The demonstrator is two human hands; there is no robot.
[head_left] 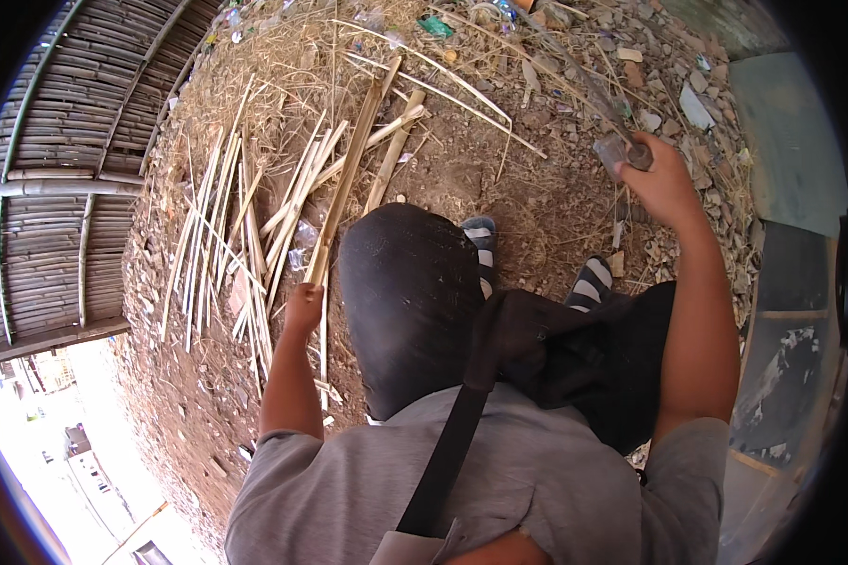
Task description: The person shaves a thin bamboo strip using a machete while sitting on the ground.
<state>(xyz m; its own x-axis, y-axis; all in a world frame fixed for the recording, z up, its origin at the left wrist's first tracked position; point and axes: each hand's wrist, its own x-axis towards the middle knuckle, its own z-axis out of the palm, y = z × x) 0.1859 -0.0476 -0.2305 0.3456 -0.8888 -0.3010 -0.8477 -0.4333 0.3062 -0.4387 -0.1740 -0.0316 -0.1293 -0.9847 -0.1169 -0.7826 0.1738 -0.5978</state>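
My left hand (303, 307) is closed around the near end of a long split bamboo piece (351, 169), which runs away from me over the ground beside my left knee. Held out to the right, my right hand (664, 184) grips the near end of a long, dark, stick-like tool (594, 94). It slants away toward the upper left; its exact kind is unclear. A small greyish flat piece (611, 153) shows beside the right fingers, and I cannot tell whether it belongs to the tool. Several pale split bamboo strips (221, 212) lie left of the held piece.
A bamboo-slat wall (75, 122) stands at the left. Grey panels (787, 141) edge the right side. Stones and rubble (688, 94) lie at the far right, with dry straw (283, 66) farther ahead. My striped-sandalled feet (589, 282) rest on the dirt.
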